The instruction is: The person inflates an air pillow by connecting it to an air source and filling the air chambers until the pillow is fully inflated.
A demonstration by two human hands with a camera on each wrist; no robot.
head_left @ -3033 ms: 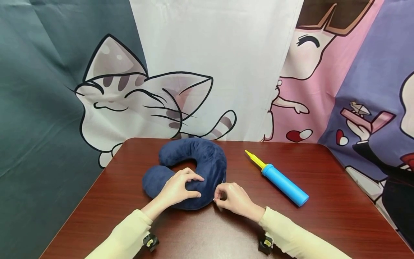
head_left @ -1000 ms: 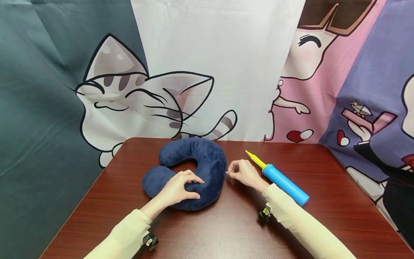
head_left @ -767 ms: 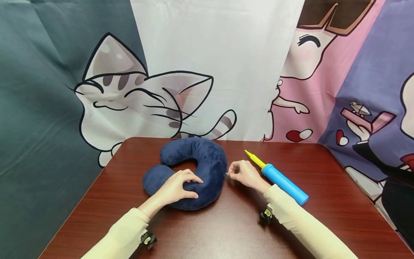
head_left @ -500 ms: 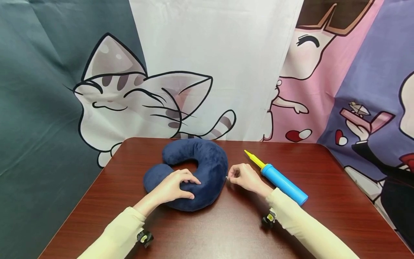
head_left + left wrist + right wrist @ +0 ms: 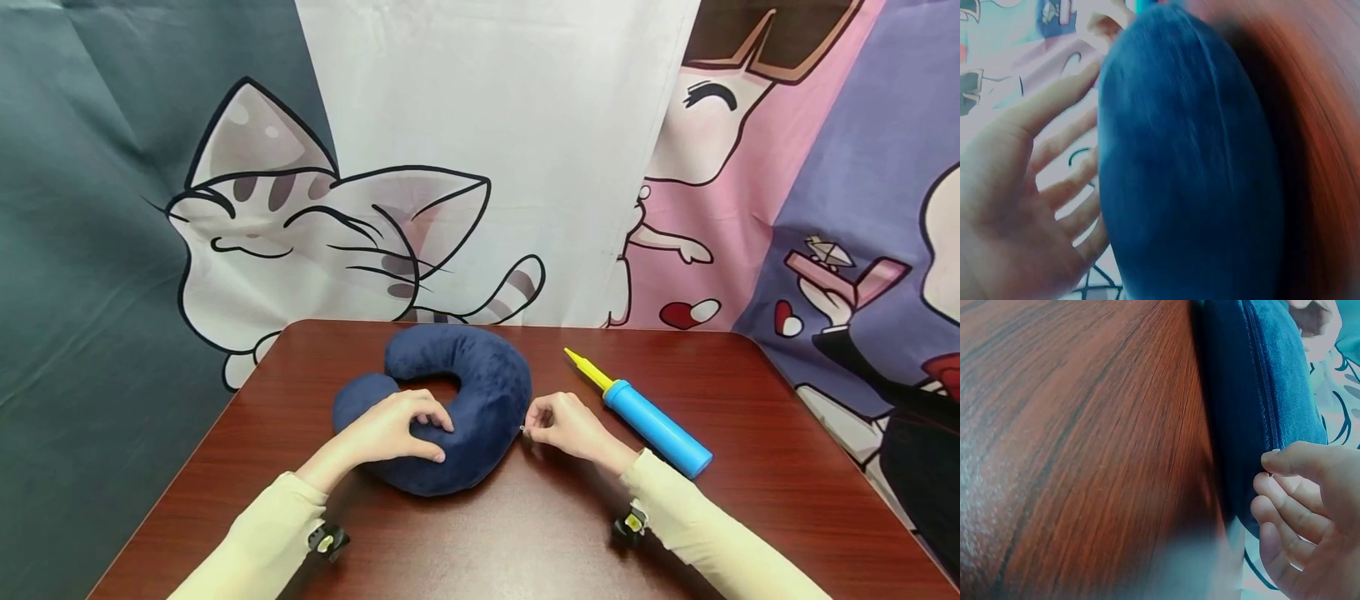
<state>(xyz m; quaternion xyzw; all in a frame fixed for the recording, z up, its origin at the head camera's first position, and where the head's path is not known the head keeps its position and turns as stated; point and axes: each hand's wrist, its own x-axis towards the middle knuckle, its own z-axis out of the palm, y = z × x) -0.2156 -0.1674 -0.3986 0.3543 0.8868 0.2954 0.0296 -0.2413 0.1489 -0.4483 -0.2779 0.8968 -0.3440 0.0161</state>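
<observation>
A navy blue U-shaped neck pillow (image 5: 491,392) lies on the table, its opening facing left in the head view. My left hand (image 5: 393,429) rests on its near arm with fingers and thumb spread; in the left wrist view the fingertips press against the plush side. At the pillow's right outer edge, my right hand (image 5: 566,425) pinches a small zipper pull (image 5: 1274,450) between thumb and index finger. The right wrist view shows the zipper (image 5: 1263,375) running along the pillow's side seam, away from the pinching fingertips. The other right-hand fingers are loosely bent.
A blue hand pump (image 5: 660,429) with a yellow nozzle (image 5: 587,368) lies to the right of my right hand. The reddish-brown wooden table (image 5: 465,550) ends at the back against a cartoon-printed cloth (image 5: 570,167).
My right hand first went away from me along the pillow's edge, then came back toward me with the zipper pull. The pillow has turned slightly clockwise; my left hand has shifted a little left.
</observation>
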